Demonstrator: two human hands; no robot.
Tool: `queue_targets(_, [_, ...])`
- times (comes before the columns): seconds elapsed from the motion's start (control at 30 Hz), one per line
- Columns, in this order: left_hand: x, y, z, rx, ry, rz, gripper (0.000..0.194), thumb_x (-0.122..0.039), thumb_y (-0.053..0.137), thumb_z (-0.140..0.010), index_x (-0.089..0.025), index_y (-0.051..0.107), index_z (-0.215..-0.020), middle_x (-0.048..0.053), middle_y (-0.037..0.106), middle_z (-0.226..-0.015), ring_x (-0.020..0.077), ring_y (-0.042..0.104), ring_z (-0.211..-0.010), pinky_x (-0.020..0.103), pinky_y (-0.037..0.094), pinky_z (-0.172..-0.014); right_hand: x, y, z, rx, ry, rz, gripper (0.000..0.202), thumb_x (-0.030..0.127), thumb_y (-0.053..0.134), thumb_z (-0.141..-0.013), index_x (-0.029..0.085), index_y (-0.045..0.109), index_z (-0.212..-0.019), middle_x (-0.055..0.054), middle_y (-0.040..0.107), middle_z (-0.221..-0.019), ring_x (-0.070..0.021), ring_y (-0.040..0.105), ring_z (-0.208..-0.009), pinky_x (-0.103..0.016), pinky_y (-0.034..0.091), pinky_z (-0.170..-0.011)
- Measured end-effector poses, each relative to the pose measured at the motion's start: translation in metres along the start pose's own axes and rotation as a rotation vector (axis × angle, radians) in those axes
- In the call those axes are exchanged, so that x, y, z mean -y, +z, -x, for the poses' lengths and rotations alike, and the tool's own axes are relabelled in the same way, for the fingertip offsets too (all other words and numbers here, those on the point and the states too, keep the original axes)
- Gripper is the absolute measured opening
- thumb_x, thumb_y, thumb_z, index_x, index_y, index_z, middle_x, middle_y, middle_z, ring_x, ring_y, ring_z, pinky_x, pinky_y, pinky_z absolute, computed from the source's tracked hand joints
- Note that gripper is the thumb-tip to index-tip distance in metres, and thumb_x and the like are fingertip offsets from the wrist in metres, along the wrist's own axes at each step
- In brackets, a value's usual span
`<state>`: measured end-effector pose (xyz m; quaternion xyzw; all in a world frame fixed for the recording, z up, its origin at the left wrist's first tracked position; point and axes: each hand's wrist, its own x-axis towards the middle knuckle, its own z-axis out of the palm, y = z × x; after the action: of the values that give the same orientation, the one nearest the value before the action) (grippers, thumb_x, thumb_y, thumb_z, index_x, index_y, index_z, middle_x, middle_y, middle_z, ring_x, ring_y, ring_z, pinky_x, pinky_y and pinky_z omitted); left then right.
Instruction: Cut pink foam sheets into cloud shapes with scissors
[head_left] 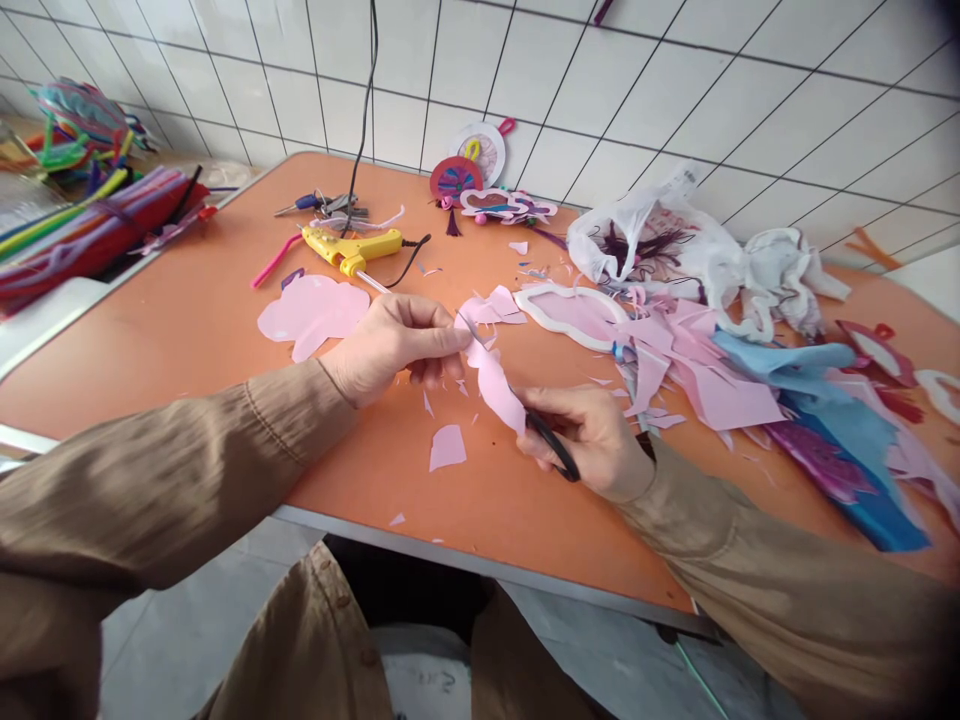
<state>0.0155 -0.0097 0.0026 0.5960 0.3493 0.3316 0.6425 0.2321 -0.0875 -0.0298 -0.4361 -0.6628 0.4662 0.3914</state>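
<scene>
My right hand (592, 435) is closed around the black handles of a pair of scissors (553, 446). Their blades reach up and left along a narrow, wavy-edged strip of pink paper (496, 392). At the upper end of that strip, my left hand (401, 345) pinches the paper between thumb and fingers, close to the blade tips. Beside my left wrist lies a pink cloud-shaped cutout (315, 315). A small pink scrap (448, 447) rests on the orange table (360, 470) below my hands.
A yellow glue gun (352, 248) with a cord lies behind my left hand, near some keys (322, 205). Pink scraps (705, 360), a white-rimmed frame (574, 315), blue sheets (847, 430) and a white plastic bag (660, 235) spread over the right side. Coloured pipe cleaners (105, 225) lie far left.
</scene>
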Motion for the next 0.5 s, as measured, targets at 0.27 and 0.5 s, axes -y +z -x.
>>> queue_targets(0.27, [0.0014,-0.0003,0.0004,0.042,-0.008,-0.015,0.026,-0.032,0.087,-0.069,-0.014,0.070,-0.060,0.003,0.073,-0.060,0.0068,0.056,-0.044,0.018,0.041,-0.042,-0.0040,-0.0025,0.0012,-0.007,0.001,0.017,0.027,0.031,0.075,-0.075,0.013,0.081,-0.093,0.005,0.047,-0.052,-0.0097,0.041,-0.045,-0.024,0.037,-0.041])
queue_targets(0.5, [0.0033,-0.0006,0.0004,0.046,-0.007,0.002,0.028,-0.034,0.088,-0.069,-0.014,0.070,-0.062,0.003,0.073,-0.061,0.0072,0.056,-0.044,0.018,0.042,-0.042,-0.0021,-0.0020,0.0005,0.009,0.001,0.010,0.024,0.029,0.075,-0.076,0.013,0.081,-0.093,0.005,0.049,-0.054,-0.0099,0.043,-0.046,-0.025,0.041,-0.044])
